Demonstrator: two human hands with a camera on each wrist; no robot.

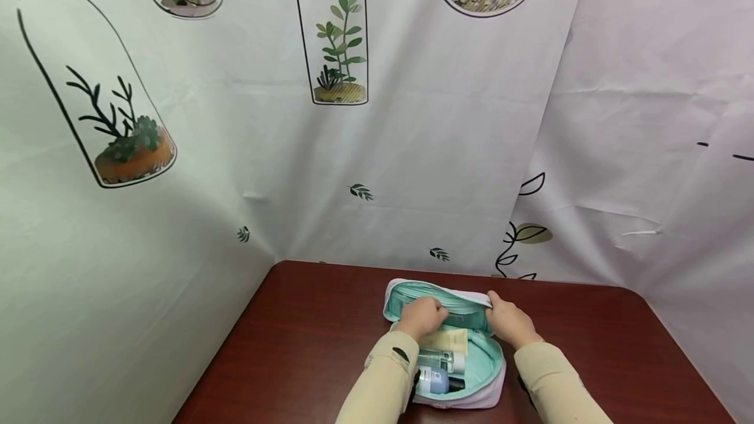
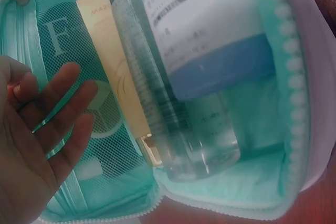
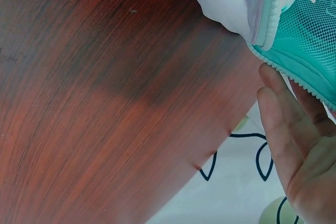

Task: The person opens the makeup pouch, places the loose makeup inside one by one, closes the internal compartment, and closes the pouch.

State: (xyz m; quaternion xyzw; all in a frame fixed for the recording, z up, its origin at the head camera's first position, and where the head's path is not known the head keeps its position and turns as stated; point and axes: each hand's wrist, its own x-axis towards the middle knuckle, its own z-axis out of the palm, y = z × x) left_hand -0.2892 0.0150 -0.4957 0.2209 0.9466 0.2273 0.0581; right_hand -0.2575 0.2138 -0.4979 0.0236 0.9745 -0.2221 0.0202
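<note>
A lilac toiletry bag with turquoise lining (image 1: 491,396) lies open on the table, its lid (image 1: 465,294) raised at the back. My right hand (image 1: 511,320) grips the lid's right edge, thumb on the inner side. At the lid's inner mesh pocket (image 2: 65,11), my left hand (image 1: 423,317) has thumb and index finger together along the zipped edge; the pinched part is hidden, and the other fingers curve loosely over the mesh. Lying in the main compartment are a cream tube (image 2: 113,51), a clear bottle (image 2: 205,150) and a white-and-blue bottle (image 2: 220,66) with a black cap (image 1: 456,385).
The dark red wooden table (image 1: 318,332) ends just behind the bag. A white curtain printed with plants in jars (image 1: 424,149) hangs beyond its back edge. White zipper teeth (image 3: 304,83) run around the lid's rim.
</note>
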